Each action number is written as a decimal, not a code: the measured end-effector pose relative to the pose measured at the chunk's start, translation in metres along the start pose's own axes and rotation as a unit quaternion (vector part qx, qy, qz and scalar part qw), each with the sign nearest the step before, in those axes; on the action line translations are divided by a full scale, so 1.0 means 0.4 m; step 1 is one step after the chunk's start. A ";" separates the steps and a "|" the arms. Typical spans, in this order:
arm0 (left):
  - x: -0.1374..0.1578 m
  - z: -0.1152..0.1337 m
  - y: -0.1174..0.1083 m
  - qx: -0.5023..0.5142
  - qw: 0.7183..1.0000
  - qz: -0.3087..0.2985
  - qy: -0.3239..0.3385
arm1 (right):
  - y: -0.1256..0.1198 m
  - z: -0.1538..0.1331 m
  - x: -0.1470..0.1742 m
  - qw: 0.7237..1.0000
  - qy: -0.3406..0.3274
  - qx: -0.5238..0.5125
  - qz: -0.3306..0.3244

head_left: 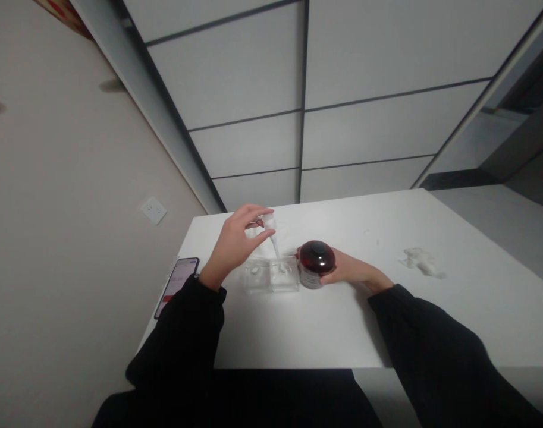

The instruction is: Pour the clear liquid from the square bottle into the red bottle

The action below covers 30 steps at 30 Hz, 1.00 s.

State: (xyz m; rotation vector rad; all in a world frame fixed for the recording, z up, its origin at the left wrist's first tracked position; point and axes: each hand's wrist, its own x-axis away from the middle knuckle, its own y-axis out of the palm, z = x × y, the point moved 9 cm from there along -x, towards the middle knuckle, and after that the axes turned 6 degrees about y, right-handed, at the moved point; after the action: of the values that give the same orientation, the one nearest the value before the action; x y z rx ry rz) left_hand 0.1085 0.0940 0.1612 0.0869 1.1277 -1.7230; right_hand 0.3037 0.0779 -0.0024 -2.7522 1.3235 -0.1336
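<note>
Right now your left hand (235, 244), just left of the frame's centre, pinches a small white dropper (272, 232) between thumb and fingertips, tip pointing down at a clear two-part tray (271, 278) on the white desk (342, 321). Your right hand (349, 270) wraps around a dark red jar (316, 264) that stands just right of the tray, touching or nearly so. A phone (177, 284) lies at the desk's left edge, and crumpled tissue (420, 261) sits well apart toward the right.
</note>
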 end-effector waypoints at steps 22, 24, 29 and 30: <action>-0.090 -0.344 0.229 -0.132 0.962 -0.216 -0.107 | -0.002 0.000 0.003 1.000 0.000 0.009 0.005; -0.076 -0.306 0.192 -0.133 0.967 -0.193 -0.102 | -0.002 -0.001 0.002 1.000 -0.006 0.011 0.006; 0.046 -0.173 0.065 -0.102 0.979 -0.153 -0.084 | -0.016 -0.002 0.018 0.999 0.003 0.030 0.029; 0.082 -0.151 0.043 -0.095 0.981 -0.145 -0.083 | -0.026 -0.002 0.028 0.999 0.010 0.029 0.044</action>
State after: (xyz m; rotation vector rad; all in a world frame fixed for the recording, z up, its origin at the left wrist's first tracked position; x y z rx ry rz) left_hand 0.0803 0.1133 0.0990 -0.3502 1.2185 -1.8274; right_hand 0.3187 0.0757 0.0001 -2.6470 1.4210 -0.1913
